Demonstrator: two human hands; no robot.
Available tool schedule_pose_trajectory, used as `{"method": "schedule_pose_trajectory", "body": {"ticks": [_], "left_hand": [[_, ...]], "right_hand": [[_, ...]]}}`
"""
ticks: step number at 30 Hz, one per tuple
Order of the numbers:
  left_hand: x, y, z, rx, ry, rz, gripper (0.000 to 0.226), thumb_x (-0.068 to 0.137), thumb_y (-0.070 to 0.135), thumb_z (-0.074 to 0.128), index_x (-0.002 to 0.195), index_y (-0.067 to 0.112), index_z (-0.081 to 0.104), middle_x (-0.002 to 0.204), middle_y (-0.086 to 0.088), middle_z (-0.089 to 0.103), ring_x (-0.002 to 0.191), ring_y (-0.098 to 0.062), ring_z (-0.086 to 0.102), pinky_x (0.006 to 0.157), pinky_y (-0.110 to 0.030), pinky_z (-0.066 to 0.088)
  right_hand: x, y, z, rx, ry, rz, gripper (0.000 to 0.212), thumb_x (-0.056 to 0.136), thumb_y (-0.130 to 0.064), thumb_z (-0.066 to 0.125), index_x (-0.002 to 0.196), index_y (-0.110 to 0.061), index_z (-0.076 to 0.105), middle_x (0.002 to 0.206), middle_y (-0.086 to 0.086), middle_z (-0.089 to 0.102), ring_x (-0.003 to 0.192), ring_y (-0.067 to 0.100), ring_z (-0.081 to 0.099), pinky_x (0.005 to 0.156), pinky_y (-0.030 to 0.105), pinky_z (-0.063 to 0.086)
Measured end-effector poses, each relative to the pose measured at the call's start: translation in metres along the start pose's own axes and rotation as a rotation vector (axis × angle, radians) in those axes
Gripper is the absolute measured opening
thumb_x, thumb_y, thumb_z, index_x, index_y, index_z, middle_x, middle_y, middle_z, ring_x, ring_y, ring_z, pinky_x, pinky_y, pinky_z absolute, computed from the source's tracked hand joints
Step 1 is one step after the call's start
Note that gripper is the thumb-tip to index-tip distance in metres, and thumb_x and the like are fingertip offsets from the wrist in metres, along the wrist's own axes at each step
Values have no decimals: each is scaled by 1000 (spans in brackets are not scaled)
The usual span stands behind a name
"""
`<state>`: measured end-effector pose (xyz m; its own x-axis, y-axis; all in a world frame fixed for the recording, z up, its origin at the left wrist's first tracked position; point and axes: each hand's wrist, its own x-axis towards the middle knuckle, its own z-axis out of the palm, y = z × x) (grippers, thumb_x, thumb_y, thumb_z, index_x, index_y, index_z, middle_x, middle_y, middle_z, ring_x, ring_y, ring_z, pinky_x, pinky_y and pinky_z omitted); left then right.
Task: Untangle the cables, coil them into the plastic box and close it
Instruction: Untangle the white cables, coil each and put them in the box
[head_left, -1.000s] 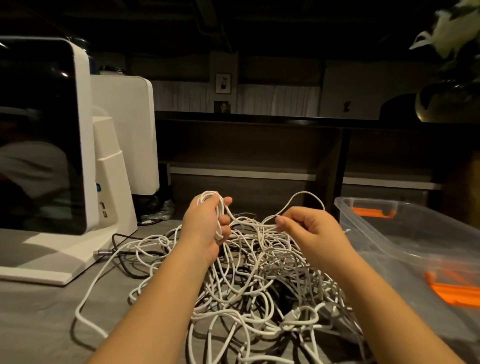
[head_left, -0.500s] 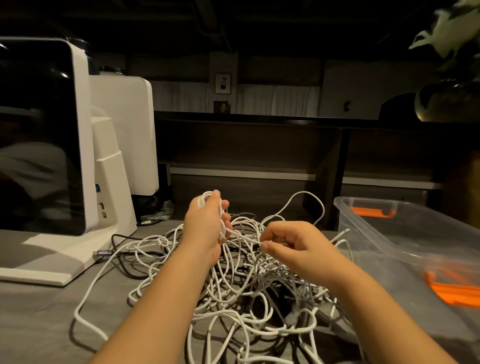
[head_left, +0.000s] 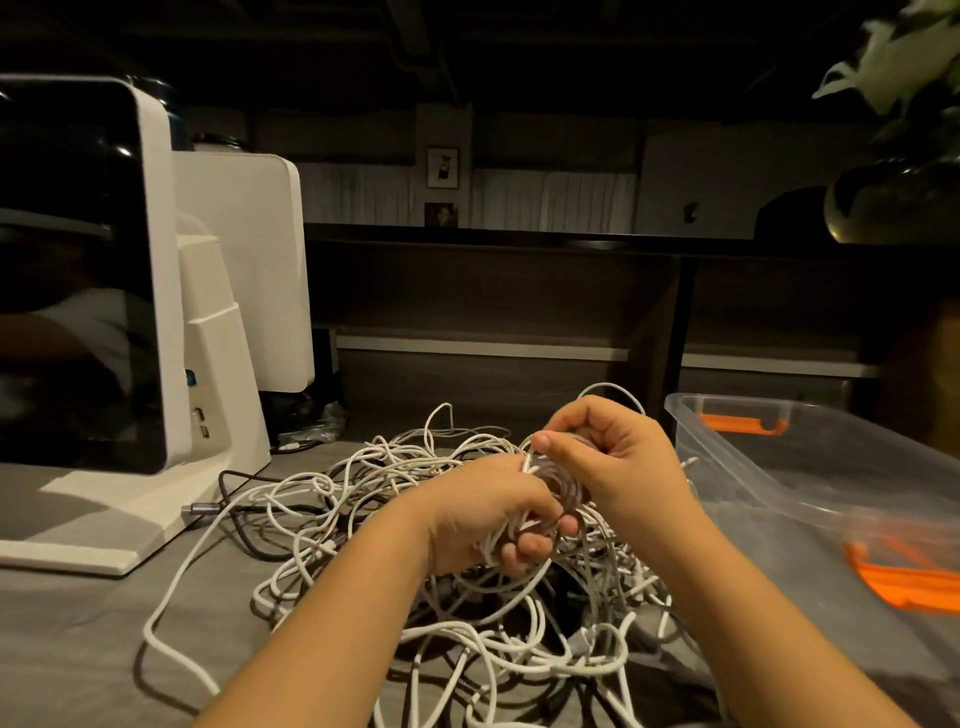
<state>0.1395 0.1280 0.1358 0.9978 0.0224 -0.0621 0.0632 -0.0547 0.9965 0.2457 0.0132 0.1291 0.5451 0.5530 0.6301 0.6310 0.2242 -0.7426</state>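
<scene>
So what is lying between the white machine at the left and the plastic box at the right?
In the head view, the tangled white cables, with both hands, left hand and right hand, gripping strands.

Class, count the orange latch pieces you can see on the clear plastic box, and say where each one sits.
2. One orange latch sits at the far end of the plastic box; the other is at its near right end, cut off by the frame. More may be hidden.

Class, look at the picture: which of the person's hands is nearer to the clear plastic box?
Right. The right hand is beside the plastic box, just short of its near wall, pinching white cable. The left hand lies farther away, over the middle of the cable tangle.
</scene>
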Motion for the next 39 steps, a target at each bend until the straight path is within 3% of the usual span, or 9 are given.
{"method": "schedule_pose_trajectory", "body": {"ticks": [2, 5, 10, 14, 21, 31, 33, 36, 39], "left_hand": [[1, 1, 3, -4, 11, -16, 15, 98, -1, 37, 100, 9, 49, 72, -2, 64, 50, -8, 44, 40, -14, 31], [3, -1, 2, 151, -14, 15, 14, 96, 0, 38, 101, 4, 51, 76, -2, 67, 51, -9, 46, 43, -17, 34], [8, -5, 4, 272, 27, 70, 19, 90, -1, 40, 92, 7, 57, 79, -3, 69, 52, -9, 45, 50, -23, 34], [7, -2, 4, 130, -10, 133, 20, 85, 3, 42, 91, 10, 59, 85, -6, 68, 53, -10, 44, 48, -22, 31], [12, -3, 8, 73, 253, 147, 28, 95, -1, 38, 117, 11, 51, 76, -6, 60, 51, -9, 50, 45, -20, 34], [14, -4, 15, -132, 277, 305, 42, 92, -8, 36, 121, 11, 60, 72, -1, 63, 55, -11, 53, 47, -21, 37], [13, -4, 15, -115, 307, 355, 41, 93, -8, 37, 119, 13, 61, 74, -3, 63, 56, -11, 54, 47, -21, 38], [12, -4, 14, -122, 357, 436, 40, 92, -7, 37, 119, 13, 60, 81, -9, 61, 55, -11, 53, 46, -21, 39], [12, -2, 10, -176, 429, 444, 33, 93, -2, 41, 117, 11, 60, 83, -9, 62, 53, -11, 51, 44, -21, 40]], "right_hand": [[0, -1, -1, 31, 13, 42, 11, 79, -17, 78, 73, -18, 69, 70, 28, 58, 62, 26, 49, 59, 40, 44], [0, -2, -2, 88, 58, 92, 14, 79, -18, 79, 72, -13, 68, 62, 17, 48, 61, 23, 40, 60, 38, 38], [2, 2, -5, 122, 78, 173, 17, 79, -19, 79, 71, -10, 67, 64, 16, 54, 60, 24, 45, 59, 36, 41], [1, 4, -6, 138, 2, 266, 22, 83, -23, 75, 72, -7, 65, 63, 13, 67, 56, 21, 61, 49, 25, 48], [3, 10, -7, -196, 21, 227, 25, 91, -29, 66, 74, -11, 64, 57, 2, 58, 53, 11, 46, 51, 28, 40], [4, 14, -4, -266, 67, 159, 25, 94, -25, 61, 71, -19, 53, 52, -12, 48, 46, 3, 36, 43, 17, 32], [1, 13, -1, -295, 41, 138, 18, 97, -28, 57, 80, -22, 53, 63, -9, 56, 51, 3, 45, 47, 19, 39], [-1, 13, 7, -274, -96, 170, 11, 95, -34, 51, 93, -24, 57, 80, 2, 66, 74, 23, 64, 71, 47, 56], [-3, 10, 8, -273, -302, 194, 12, 95, -31, 51, 91, -33, 63, 79, -5, 68, 69, 20, 59, 69, 41, 52]]}}
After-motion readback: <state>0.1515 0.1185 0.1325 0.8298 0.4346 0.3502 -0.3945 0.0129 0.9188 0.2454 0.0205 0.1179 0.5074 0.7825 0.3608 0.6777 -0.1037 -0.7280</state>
